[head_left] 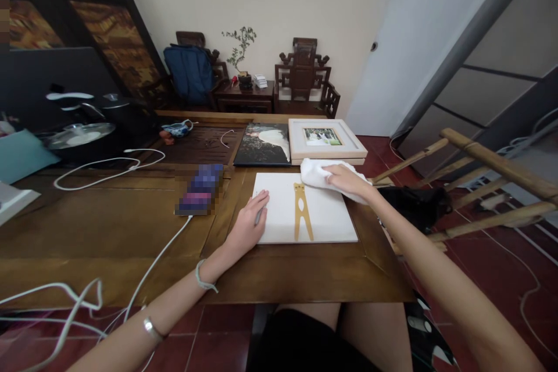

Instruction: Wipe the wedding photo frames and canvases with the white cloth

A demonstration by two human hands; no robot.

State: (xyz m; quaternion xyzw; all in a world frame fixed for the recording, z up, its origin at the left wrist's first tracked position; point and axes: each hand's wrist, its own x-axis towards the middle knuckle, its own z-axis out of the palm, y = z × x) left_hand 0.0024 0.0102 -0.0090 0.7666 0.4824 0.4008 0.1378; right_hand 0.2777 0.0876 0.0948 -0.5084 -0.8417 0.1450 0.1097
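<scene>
In front of me on the wooden table lies a flat white board point(279, 215) with a gold, long-legged cat-like figure point(300, 212) on its face. My left hand point(251, 220) rests on the board's left edge, its fingers stretched out and holding nothing. A white cloth point(314, 173) is bunched in my right hand point(346, 179), over the board's upper right corner; the cloth hides that corner. Just behind the board are a pale picture frame point(296, 138) with a photo in it and a dark photo panel point(257, 151) showing a white dress.
A phone point(199, 189) with a white cable lies left of the board. Farther left are a glass-lidded pot point(81, 135) and a loose white cable point(108, 158). Beyond the table's right edge stands a wooden rack point(501, 163). Carved chairs point(304, 78) line the wall.
</scene>
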